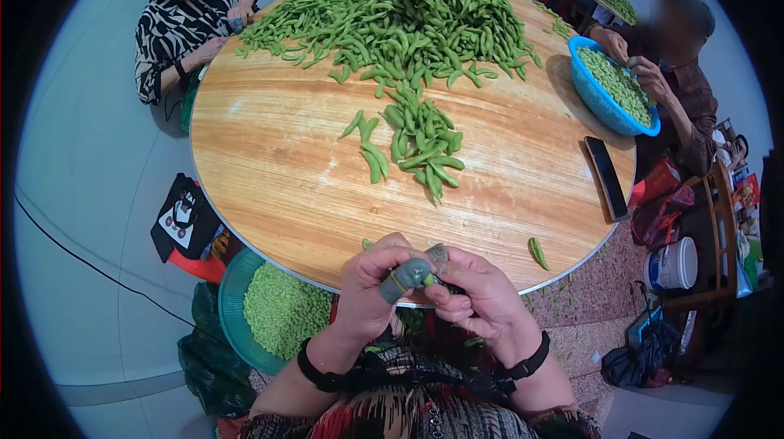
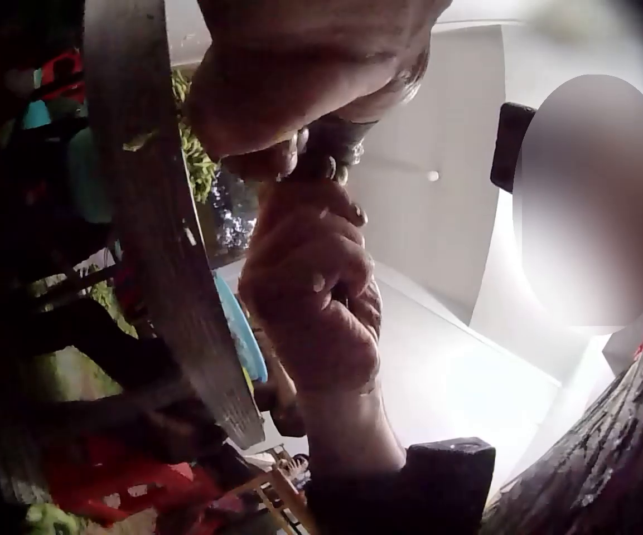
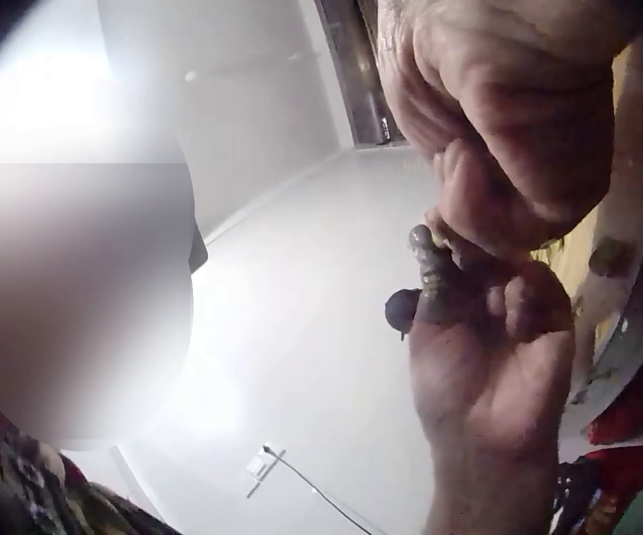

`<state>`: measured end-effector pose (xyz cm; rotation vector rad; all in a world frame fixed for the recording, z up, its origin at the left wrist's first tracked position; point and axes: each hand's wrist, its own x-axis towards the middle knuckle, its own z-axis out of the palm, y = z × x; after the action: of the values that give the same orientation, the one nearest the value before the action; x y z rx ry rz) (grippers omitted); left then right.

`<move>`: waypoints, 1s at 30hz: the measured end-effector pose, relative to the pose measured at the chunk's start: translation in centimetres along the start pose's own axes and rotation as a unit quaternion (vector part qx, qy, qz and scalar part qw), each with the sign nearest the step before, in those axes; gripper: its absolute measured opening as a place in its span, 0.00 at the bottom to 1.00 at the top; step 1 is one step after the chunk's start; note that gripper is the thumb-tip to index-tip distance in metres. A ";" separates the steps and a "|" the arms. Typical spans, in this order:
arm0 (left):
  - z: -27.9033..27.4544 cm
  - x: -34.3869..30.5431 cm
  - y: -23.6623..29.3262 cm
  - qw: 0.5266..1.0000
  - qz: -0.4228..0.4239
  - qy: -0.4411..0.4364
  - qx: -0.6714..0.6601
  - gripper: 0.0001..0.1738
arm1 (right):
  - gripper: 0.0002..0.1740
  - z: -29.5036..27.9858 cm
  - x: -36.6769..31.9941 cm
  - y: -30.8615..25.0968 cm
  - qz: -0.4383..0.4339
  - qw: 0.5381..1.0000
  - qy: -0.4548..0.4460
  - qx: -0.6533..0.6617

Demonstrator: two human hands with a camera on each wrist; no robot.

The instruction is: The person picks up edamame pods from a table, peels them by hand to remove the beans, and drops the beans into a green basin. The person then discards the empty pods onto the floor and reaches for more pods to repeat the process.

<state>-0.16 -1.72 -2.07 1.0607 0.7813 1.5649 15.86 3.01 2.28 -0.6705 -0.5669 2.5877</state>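
Observation:
In the head view my left hand (image 1: 367, 288) and right hand (image 1: 490, 296) meet at the table's near edge. Between their fingertips they pinch an edamame pod (image 1: 429, 280), of which only a small green bit shows. A grey cover (image 1: 406, 276) with a thin band wraps my left thumb. On the right hand, another grey cover (image 1: 437, 252) shows near the fingertips. Both wrist views see the hands from below, fingers curled in toward each other, the pod hidden there. Ahead on the round wooden table (image 1: 278, 161) lies a small group of edamame pods (image 1: 425, 137).
A large heap of pods (image 1: 441, 18) covers the table's far side. Below left stands a teal basket (image 1: 231, 308) of shelled beans. At right are a phone (image 1: 605, 178), a single pod (image 1: 537, 253) and a blue basin (image 1: 584, 84) of beans. Other people sit around the table.

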 end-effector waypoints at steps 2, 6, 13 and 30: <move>0.2 -0.2 0.6 1.000 -0.022 0.002 0.007 0.09 | 0.08 0.3 -0.2 0.1 -0.001 1.000 0.006 -0.017; 0.7 -0.3 1.4 0.994 -0.081 0.078 0.002 0.08 | 0.09 0.5 -0.5 0.1 -0.008 0.998 -0.021 -0.058; 1.2 -0.2 1.2 0.996 0.033 0.047 0.065 0.07 | 0.10 0.3 -0.4 0.7 -0.073 0.982 0.005 -0.176; 0.6 0.0 1.7 0.984 -0.050 0.158 0.069 0.11 | 0.10 0.9 0.7 0.4 -0.131 0.938 0.115 -0.299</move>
<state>-0.31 -2.15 -0.36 0.8651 1.1559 1.6311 14.72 2.74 2.60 -0.9904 -1.2865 2.0411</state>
